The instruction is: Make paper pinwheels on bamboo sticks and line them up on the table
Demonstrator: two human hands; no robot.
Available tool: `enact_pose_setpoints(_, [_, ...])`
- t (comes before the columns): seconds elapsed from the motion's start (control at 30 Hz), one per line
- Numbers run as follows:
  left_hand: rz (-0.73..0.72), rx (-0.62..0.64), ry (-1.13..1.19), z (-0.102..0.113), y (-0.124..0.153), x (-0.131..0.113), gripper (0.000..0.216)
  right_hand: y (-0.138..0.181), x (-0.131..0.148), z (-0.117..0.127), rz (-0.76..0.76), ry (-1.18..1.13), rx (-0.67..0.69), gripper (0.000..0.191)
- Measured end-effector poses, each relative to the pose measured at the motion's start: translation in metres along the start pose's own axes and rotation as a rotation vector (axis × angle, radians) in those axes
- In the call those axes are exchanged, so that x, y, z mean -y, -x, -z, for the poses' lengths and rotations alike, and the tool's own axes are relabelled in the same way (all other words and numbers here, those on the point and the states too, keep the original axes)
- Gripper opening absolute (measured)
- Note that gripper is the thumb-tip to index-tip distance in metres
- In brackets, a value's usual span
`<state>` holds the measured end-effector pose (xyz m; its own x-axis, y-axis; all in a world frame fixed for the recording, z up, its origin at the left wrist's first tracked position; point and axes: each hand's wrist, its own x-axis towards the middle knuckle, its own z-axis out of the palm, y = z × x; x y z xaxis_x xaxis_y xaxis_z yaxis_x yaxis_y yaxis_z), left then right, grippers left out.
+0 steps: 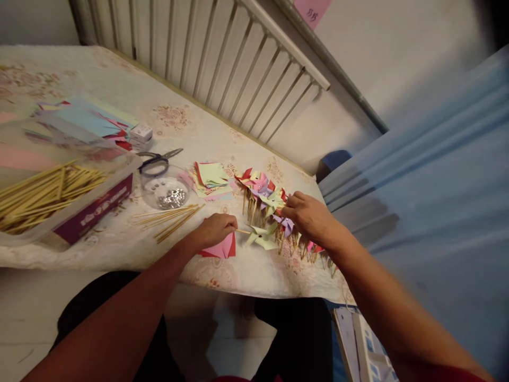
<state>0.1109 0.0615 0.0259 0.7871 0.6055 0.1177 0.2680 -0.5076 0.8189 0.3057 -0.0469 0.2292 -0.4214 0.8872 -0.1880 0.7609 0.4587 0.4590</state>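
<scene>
My left hand [214, 229] is closed in a pinch on the thin wooden stick [242, 231] of a pale green paper pinwheel [262, 237] lying on the table. A pink and red folded paper [222, 248] lies under that hand. My right hand [308, 217] rests with curled fingers on a pile of finished paper pinwheels [264, 193] on sticks, touching a purple one [286, 224]; what it grips is hidden.
Loose wooden sticks [175, 217], a clear bowl of small shiny pins [167, 193], scissors [159, 157], cut paper squares [210, 178], a clear tray of sticks [40, 191], coloured paper sheets [79, 119]. A white radiator [222, 58] stands behind the table [119, 106]; blue fabric [429, 185] lies at right.
</scene>
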Motion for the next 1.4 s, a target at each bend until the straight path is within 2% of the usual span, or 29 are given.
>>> enact_pose_setpoints(0.43, [0.002, 0.007, 0.025, 0.001, 0.001, -0.002, 0.019, 0.007, -0.011, -0.008, -0.032, -0.06, -0.023, 0.022])
enact_pose_setpoints(0.7, [0.006, 0.015, 0.042, 0.002, 0.001, -0.003, 0.018, 0.003, -0.005, -0.016, -0.011, -0.066, -0.031, 0.02])
enact_pose_setpoints(1.4, [0.013, 0.014, 0.095, 0.0, 0.001, -0.003, 0.016, 0.003, -0.008, -0.014, -0.022, -0.092, -0.035, 0.02])
